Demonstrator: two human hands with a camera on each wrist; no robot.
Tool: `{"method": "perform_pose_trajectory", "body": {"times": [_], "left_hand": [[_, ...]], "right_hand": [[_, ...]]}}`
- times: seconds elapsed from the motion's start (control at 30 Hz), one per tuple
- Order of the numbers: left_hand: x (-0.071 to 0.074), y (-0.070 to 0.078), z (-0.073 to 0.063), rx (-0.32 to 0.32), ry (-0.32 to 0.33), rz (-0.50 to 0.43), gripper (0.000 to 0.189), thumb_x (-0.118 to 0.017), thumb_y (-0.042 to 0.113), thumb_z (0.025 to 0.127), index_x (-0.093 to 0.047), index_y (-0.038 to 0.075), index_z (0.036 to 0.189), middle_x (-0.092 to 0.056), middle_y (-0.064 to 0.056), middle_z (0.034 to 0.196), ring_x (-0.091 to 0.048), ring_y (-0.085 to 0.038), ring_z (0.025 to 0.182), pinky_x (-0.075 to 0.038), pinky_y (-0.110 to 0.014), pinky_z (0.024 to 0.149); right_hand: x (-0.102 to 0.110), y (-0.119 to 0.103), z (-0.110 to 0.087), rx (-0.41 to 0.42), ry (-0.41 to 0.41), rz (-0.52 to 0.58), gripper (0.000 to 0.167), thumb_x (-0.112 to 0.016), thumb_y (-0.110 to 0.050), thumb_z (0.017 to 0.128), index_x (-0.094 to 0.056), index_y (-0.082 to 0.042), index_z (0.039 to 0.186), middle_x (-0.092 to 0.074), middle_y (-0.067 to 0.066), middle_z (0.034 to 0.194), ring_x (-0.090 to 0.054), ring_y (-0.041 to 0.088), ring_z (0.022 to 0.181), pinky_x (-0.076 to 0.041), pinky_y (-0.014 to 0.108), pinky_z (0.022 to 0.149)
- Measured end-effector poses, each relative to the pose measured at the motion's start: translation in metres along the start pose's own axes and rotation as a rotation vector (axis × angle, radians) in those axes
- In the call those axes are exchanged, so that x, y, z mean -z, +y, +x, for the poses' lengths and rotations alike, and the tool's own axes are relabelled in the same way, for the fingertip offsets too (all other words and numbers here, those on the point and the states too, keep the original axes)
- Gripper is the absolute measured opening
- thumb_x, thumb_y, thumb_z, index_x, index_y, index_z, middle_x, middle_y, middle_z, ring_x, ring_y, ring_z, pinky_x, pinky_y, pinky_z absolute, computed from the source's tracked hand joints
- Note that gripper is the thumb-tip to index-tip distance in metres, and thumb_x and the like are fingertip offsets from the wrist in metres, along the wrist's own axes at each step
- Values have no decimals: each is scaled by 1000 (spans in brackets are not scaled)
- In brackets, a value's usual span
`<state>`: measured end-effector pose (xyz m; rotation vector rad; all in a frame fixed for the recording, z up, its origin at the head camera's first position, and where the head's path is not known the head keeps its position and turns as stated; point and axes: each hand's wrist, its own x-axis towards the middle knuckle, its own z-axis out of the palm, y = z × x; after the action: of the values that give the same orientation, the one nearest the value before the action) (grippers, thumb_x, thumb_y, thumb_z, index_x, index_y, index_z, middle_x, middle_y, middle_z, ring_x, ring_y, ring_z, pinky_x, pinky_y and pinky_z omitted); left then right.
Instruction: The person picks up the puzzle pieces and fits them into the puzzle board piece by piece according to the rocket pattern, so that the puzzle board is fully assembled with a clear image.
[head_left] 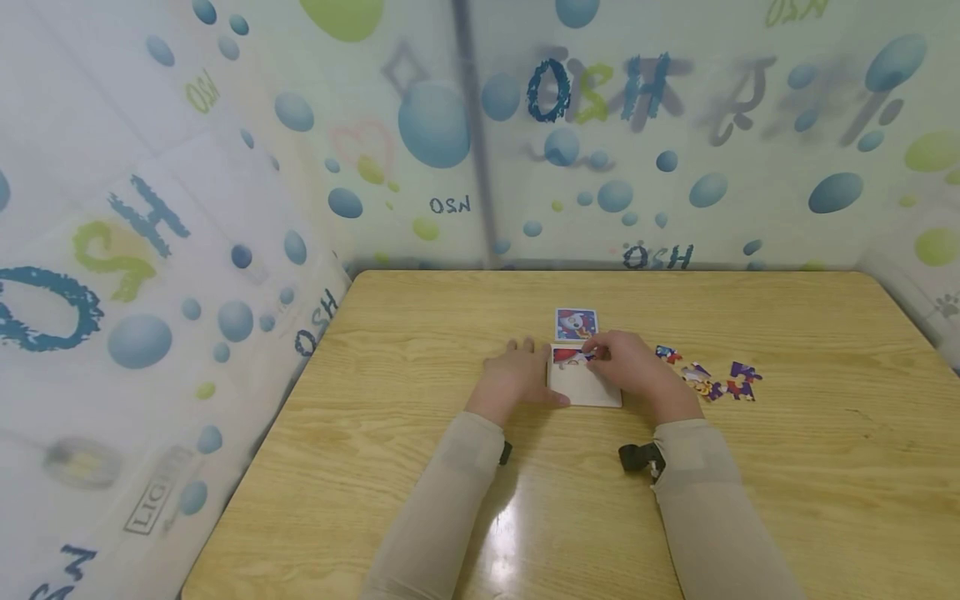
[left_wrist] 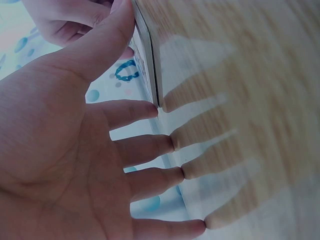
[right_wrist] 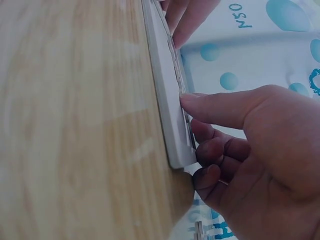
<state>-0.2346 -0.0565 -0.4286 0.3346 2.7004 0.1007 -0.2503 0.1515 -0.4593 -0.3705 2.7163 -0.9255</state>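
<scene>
A small white puzzle board (head_left: 583, 387) lies on the table, with colourful pieces fitted along its far edge. My left hand (head_left: 517, 377) rests at the board's left side with fingers spread and straight. Its thumb reaches over the near left corner, and in the left wrist view the fingertips touch the table. My right hand (head_left: 633, 367) is over the board's far right part. There its thumb and curled fingers pinch a puzzle piece (head_left: 588, 353) low against the board; the fingers hide most of that piece. In the right wrist view the thumb touches the board's top (right_wrist: 167, 95).
A square picture card (head_left: 576, 323) with a red, white and blue figure lies just beyond the board. Several loose puzzle pieces (head_left: 739, 390) are scattered to the right of my right hand. The wooden table (head_left: 420, 333) meets patterned walls at its back and left.
</scene>
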Motion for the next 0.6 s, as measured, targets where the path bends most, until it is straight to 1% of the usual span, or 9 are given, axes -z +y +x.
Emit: {"method": "perform_pose_trajectory", "body": {"times": [0.17, 0.6], "left_hand": [[-1, 0, 1, -1, 4, -4, 107, -75, 72, 87, -30, 22, 170, -22, -11, 179, -21, -38, 166, -37, -72, 123], [1, 0, -1, -3, 2, -7, 106, -75, 71, 88, -29, 22, 170, -20, -12, 180, -20, -38, 167, -35, -73, 123]], "right_hand": [[0, 0, 0, -15, 1, 7, 27, -65, -14, 105, -71, -7, 131, -68, 13, 108, -61, 26, 98, -54, 40, 87], [-2, 2, 0, -18, 4, 16, 27, -64, -14, 106, -70, -7, 131, -67, 12, 107, -60, 25, 96, -53, 37, 84]]}}
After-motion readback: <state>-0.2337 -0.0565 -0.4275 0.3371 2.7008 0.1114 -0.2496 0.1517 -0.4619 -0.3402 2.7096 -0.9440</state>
